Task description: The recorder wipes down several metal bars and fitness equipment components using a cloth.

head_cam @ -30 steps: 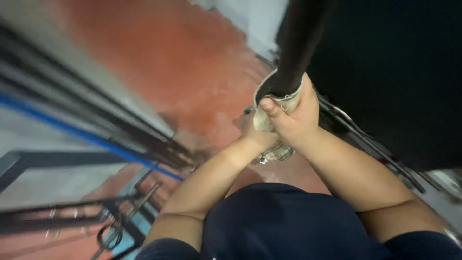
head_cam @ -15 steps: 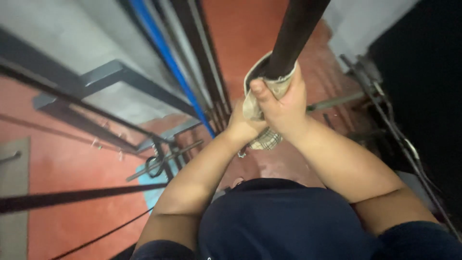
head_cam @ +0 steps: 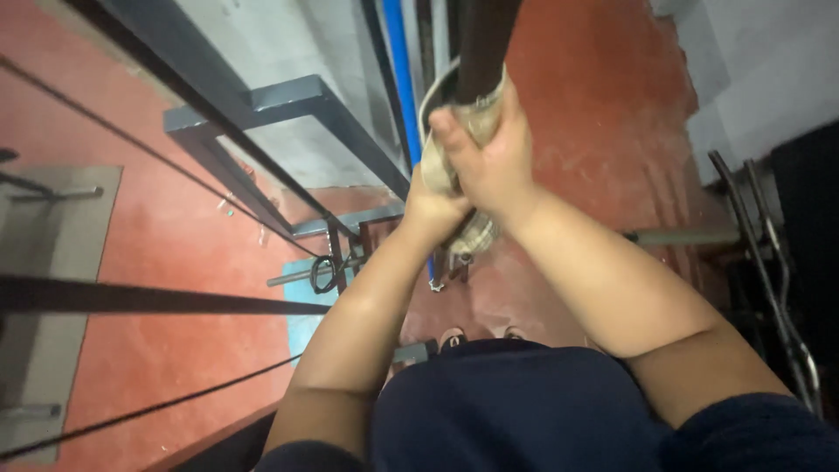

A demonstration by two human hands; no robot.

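Left to right: grey mat (head_cam: 57, 262) flat on the red floor (head_cam: 175, 262) far left, dark rods (head_cam: 131, 297) crossing over it. Then a grey steel frame (head_cam: 262, 105), and a blue pipe (head_cam: 400, 70) running away from us beside it. A pale blue panel (head_cam: 301, 319) lies on the floor below the frame.

Centre: our left hand (head_cam: 433, 210) and right hand (head_cam: 489, 166) both wrap a beige cloth (head_cam: 437, 175) around a dark pole (head_cam: 481, 35) standing in front of us. Both grips are pressed closed on the cloth, right above left, touching. A checked end of the cloth hangs below the hands.

Handling, as we judge it: cloth is soft and light and bunches easily; the pole looks stiff and smooth, so likely slippery bare. Best hold is through the cloth, full-hand wrap.

Right: bent metal bars (head_cam: 769, 262) against a dark area.

No packages, labels or signs in view.
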